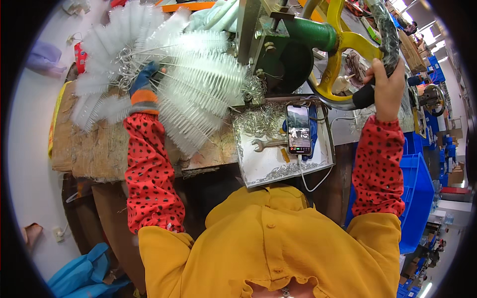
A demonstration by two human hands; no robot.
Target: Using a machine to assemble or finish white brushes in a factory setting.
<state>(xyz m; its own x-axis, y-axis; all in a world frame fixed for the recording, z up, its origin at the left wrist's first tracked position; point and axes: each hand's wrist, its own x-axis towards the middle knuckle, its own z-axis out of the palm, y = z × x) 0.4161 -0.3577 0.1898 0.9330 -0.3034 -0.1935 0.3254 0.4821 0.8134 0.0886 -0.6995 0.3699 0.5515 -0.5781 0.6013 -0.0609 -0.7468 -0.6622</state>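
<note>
a pressing step seems in hand: the gloved left hand [144, 80] curls its fingers at the wire stems of translucent brushes [201, 79] fanned left of the green press [310, 36], the right hand [389, 85] wraps its fingers round the yellow handwheel [358, 45], and a steady turn seems called for next.

Large white characters [299, 134] on a phone screen [298, 119], smaller print illegible

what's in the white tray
A phone, a wrench and small metal bits lie in the tray. Something blue shows past the phone's edge; what the phone covers can't be seen.
</note>
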